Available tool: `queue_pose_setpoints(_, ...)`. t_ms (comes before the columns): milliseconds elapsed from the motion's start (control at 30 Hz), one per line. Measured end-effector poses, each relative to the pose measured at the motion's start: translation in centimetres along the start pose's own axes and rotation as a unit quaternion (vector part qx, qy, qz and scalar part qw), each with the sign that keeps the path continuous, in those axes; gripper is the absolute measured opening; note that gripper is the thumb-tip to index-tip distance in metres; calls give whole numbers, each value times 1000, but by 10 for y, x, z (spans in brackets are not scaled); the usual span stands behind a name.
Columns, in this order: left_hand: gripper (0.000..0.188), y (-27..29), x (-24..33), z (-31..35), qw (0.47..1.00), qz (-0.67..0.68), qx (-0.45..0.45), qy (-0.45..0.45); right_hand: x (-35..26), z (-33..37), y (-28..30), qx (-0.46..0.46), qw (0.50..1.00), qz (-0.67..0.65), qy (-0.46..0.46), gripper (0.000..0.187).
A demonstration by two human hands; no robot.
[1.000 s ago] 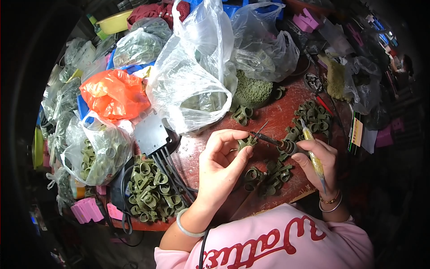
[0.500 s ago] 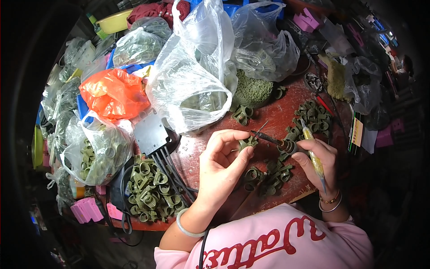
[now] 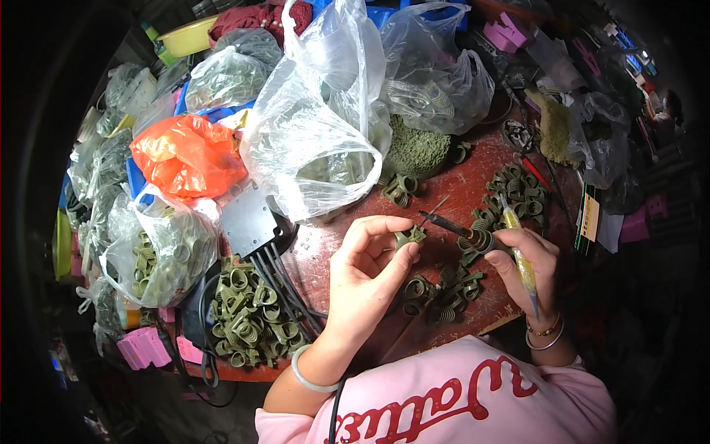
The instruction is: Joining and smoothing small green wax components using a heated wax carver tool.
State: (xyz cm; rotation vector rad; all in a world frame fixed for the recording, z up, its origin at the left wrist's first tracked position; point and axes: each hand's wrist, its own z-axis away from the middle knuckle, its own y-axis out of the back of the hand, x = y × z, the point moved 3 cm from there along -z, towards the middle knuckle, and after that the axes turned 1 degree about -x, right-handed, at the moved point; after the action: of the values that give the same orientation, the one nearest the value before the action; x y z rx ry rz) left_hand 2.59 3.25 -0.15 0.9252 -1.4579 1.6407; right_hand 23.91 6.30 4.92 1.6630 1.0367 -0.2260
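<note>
My left hand [image 3: 362, 274] pinches a small olive-green ring-shaped piece [image 3: 409, 237] between thumb and fingertips. In my right hand [image 3: 538, 255] is a dark pen-like tool [image 3: 447, 223] with a thin needle at its front end, close beside the green piece; I cannot tell whether they touch. A yellow-handled pointed tool [image 3: 523, 268] also sits between the right fingers, its tip slanting down toward the wrist. Below the hands lie loose green ring-shaped pieces [image 3: 457, 290], and a second cluster [image 3: 518, 194] spreads behind the right hand.
A heap of green pieces [image 3: 251, 314] lies left of my left arm, beside a grey box [image 3: 250, 220] with black cables. Clear plastic bags [image 3: 318, 148] and an orange bag [image 3: 188, 155] crowd the far side. A round green granular mound [image 3: 418, 146] stands on the red table [image 3: 318, 251].
My right hand has shifted slightly to the right with both tools, drawing the dark tool a little away from the green piece. The left hand stays almost in place.
</note>
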Motion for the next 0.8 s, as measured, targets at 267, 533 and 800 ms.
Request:
queue_pose_setpoints(267, 28, 0, 2, 2, 1000, 16, 13, 0, 8, -13, -2, 56, 993, 101, -7, 25)
queue_pose_setpoints(533, 28, 0, 1, 2, 1000, 4, 8, 5, 29, -20, -13, 56, 988, 141, 4, 27)
queue_pose_setpoints(800, 28, 0, 0, 1, 1000, 5, 10, 8, 31, -21, -15, 61, 989, 136, 1, 25)
